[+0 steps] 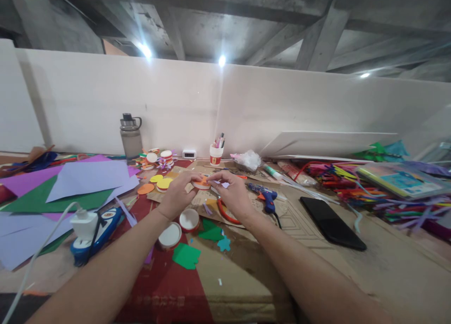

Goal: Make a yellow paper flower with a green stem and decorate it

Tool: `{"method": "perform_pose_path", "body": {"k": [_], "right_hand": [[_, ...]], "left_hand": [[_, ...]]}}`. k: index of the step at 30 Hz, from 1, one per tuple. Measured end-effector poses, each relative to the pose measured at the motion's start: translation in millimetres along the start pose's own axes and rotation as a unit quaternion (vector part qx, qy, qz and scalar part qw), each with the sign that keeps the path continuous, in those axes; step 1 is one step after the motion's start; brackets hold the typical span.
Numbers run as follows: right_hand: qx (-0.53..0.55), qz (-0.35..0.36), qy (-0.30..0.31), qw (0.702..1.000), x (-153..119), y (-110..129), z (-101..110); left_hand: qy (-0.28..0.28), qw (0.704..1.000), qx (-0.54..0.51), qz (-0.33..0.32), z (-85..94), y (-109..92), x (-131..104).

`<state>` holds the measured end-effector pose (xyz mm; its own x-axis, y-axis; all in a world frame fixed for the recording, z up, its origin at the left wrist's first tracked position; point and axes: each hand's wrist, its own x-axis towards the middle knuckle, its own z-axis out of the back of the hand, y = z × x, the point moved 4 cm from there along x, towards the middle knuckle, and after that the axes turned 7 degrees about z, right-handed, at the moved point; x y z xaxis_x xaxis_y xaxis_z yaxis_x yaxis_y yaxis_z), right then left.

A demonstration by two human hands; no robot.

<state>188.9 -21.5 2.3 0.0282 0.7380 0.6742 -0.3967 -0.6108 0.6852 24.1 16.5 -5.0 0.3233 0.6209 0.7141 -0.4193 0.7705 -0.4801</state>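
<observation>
Between my two hands is a short, round, white piece with an orange top, like a cut-down paper cup base. My left hand is closed on its left side. On the other side, the fingertips of my right hand pinch its right edge. Under my right hand lie orange-handled pliers or scissors, partly hidden. Two white round cup pieces with red sides sit nearer to me, beside green paper scraps and a blue flower cutout. A yellow-topped round piece rests left of my hands.
A blue glue gun and a black phone lie on the right. Colored paper sheets and a blue power strip are at left. Behind stand a water bottle and a pen cup. Craft strips crowd the right.
</observation>
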Motion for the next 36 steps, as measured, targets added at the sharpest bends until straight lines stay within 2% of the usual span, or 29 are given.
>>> {"method": "perform_pose_path", "body": {"k": [11, 18, 22, 25, 29, 33, 36], "right_hand": [[-0.071, 0.099, 0.026, 0.992, -1, 6, 0], [-0.141, 0.145, 0.057, 0.978, -3, 10, -4], [-0.113, 0.143, 0.042, 0.982, -2, 14, -1], [-0.066, 0.100, 0.013, 0.993, 2, 10, 6], [0.041, -0.008, 0.000, 0.999, 10, -10, 12], [0.179, -0.128, 0.017, 0.975, 12, -32, 7], [0.248, -0.190, 0.053, 0.948, 10, -35, -1]], "left_hand": [[-0.007, 1.000, 0.002, 0.008, -0.4, 3, 0], [-0.013, 0.998, -0.015, 0.052, -1.1, 6, 2], [0.010, 0.991, -0.079, 0.111, -5.8, 14, 2], [0.054, 0.964, -0.183, 0.187, -11.8, 22, 1], [0.111, 0.903, -0.314, 0.270, -17.5, 22, -1], [0.150, 0.874, -0.359, 0.292, -19.1, 17, -3], [0.162, 0.856, -0.387, 0.303, -21.1, 18, -5]]}}
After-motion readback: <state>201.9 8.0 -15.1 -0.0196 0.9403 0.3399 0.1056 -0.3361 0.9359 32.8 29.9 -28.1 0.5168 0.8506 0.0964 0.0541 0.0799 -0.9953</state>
